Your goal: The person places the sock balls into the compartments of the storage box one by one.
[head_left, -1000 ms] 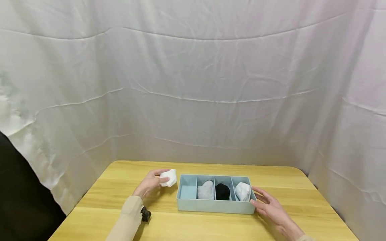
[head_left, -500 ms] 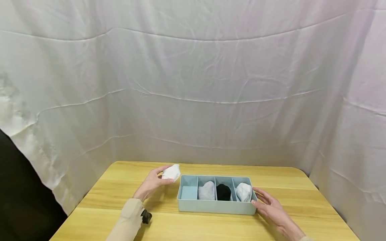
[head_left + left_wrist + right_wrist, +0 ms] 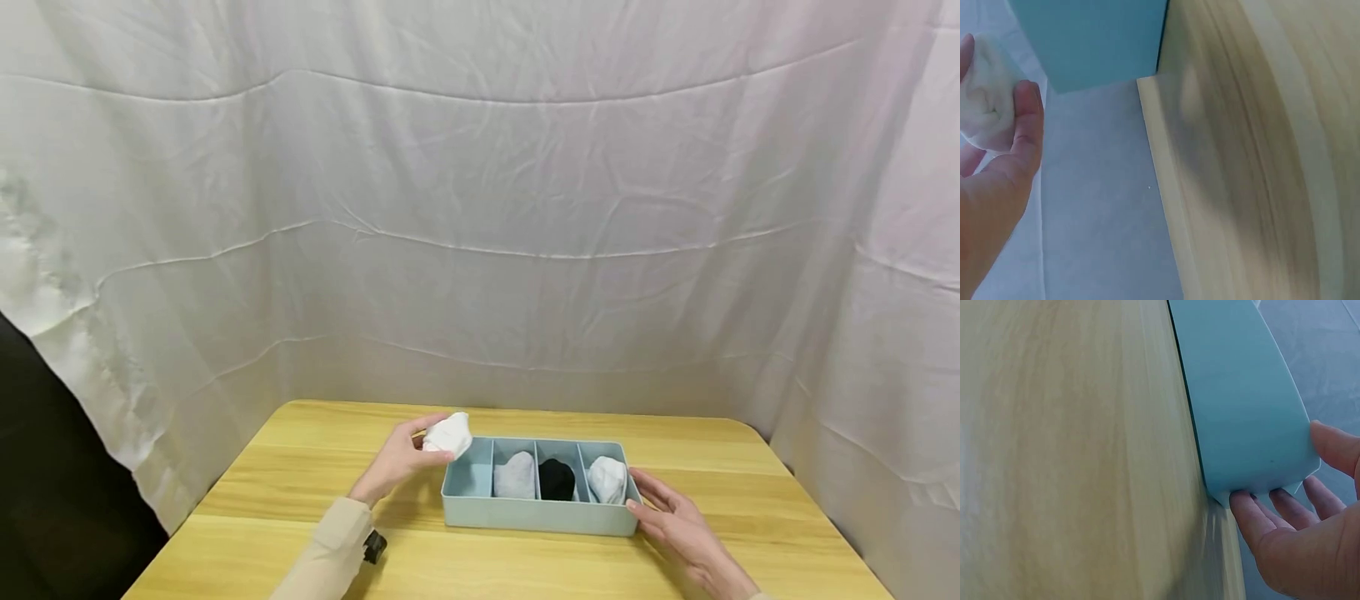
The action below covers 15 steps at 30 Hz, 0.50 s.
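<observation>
In the head view, a pale blue box with a row of compartments stands on the table. My left hand holds a balled-up white sock between thumb and fingers. It is raised at the back left corner of the box, beside the bare left compartment. Rolled socks lie in the other compartments: a light grey one, a black one and a whitish one. My right hand touches the box's right end with extended fingertips, its thumb at the front corner, as the right wrist view also shows.
The wooden table spreads around the box. Pale curtain cloth hangs behind it and along both sides. A dark shape fills the lower left edge. A small black device sits on the left wrist.
My left hand has lifted the white sock and carried it right, to the box's left end. The right hand has stayed at the right end; the box looks nearly unmoved.
</observation>
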Each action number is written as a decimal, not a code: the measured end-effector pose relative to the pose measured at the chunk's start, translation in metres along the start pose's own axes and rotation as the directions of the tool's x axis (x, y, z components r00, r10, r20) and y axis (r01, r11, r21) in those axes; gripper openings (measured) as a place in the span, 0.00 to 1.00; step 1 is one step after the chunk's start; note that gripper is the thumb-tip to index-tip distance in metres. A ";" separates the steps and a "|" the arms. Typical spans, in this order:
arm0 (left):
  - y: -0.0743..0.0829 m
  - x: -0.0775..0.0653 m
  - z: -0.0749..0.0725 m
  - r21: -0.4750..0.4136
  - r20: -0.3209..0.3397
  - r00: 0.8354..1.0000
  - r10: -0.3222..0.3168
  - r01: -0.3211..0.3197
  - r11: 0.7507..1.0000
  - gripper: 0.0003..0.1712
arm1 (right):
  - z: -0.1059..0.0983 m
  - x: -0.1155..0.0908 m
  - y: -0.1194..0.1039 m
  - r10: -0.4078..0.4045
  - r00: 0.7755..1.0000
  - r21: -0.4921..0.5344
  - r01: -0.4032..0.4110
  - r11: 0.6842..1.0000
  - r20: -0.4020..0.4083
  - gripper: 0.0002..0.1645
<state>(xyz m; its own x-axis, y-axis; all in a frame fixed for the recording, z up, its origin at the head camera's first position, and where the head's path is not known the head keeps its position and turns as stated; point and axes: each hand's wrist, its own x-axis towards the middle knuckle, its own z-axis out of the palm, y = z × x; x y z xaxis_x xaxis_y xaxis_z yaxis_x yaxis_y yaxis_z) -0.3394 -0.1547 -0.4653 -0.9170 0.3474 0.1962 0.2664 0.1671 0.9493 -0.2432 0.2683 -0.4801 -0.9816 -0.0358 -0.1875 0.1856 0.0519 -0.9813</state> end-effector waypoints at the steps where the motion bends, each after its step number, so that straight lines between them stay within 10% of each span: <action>1: 0.001 0.000 0.002 0.021 0.002 1.000 0.007 -0.007 1.000 0.39 | 0.000 0.000 0.000 0.006 1.000 0.006 -0.005 1.000 -0.003 0.42; 15: 0.007 -0.002 0.013 0.128 0.166 0.986 0.007 -0.029 0.991 0.38 | 0.000 0.000 -0.001 0.011 1.000 -0.007 -0.011 1.000 -0.011 0.42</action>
<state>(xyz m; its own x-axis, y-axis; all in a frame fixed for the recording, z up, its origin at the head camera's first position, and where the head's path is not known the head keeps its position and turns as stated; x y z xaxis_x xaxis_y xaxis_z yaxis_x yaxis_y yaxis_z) -0.3319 -0.1428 -0.4624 -0.8531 0.4967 0.1596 0.3285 0.2738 0.9040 -0.2433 0.2678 -0.4792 -0.9799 -0.0244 -0.1982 0.1965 0.0590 -0.9787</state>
